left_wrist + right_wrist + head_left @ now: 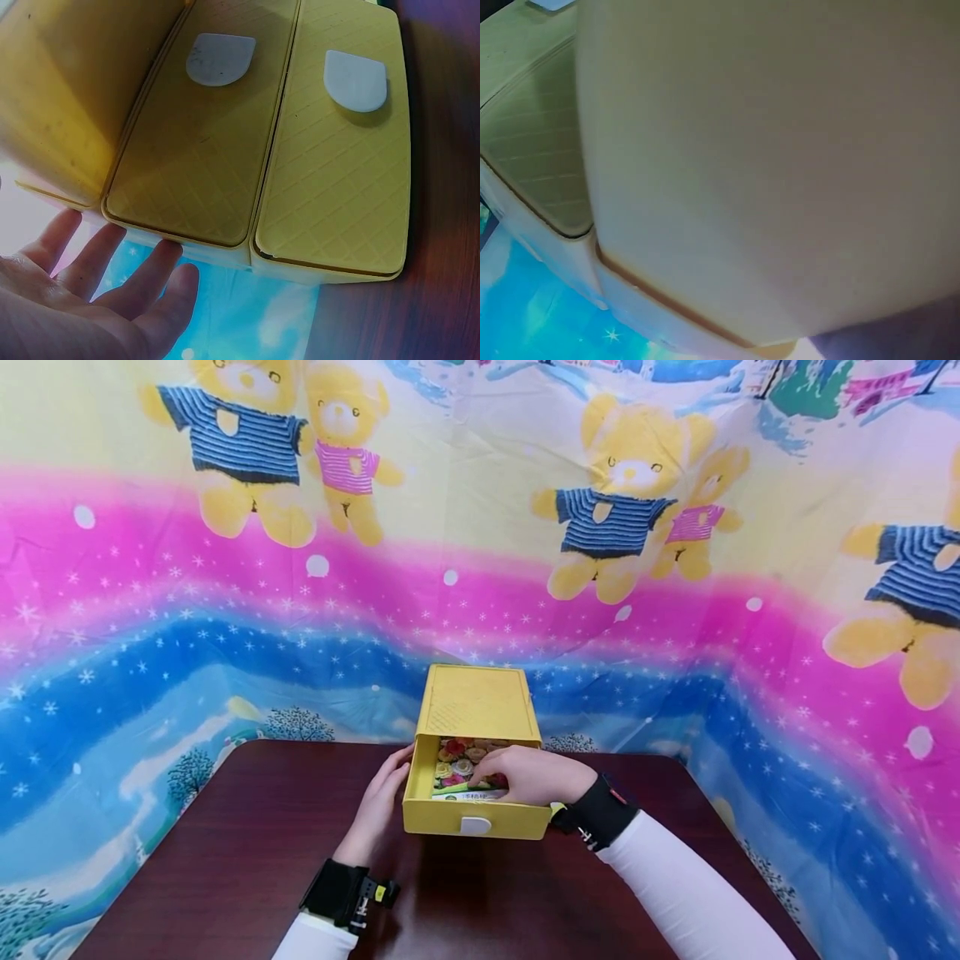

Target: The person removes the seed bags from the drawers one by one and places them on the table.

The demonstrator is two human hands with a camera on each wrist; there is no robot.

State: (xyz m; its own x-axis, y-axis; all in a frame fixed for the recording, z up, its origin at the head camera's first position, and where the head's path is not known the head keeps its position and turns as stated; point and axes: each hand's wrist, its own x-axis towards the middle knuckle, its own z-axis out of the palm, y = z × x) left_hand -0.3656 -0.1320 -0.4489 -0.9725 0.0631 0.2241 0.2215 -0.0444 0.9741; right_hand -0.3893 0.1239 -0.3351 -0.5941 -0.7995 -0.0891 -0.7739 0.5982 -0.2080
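Observation:
A yellow drawer cabinet (480,702) stands on the table with its top drawer (442,820) pulled out. Flat packets printed with colourful flowers (459,767) lie in that drawer; the nearest has a white and green band with writing. My right hand (528,774) reaches in over the drawer's right side, fingers bent down onto the packets; whether they pinch one is hidden. At the cabinet's left side is my left hand (382,789), fingers extended, fingertips (166,251) against the cabinet's side edge in the left wrist view. The drawer's wall (765,165) fills most of the right wrist view.
Two closed drawers with white handles (221,58) sit below the pulled-out one. The dark reddish-brown table (247,852) extends on both sides. Behind it hangs a cloth (480,568) printed with bears and snowflakes.

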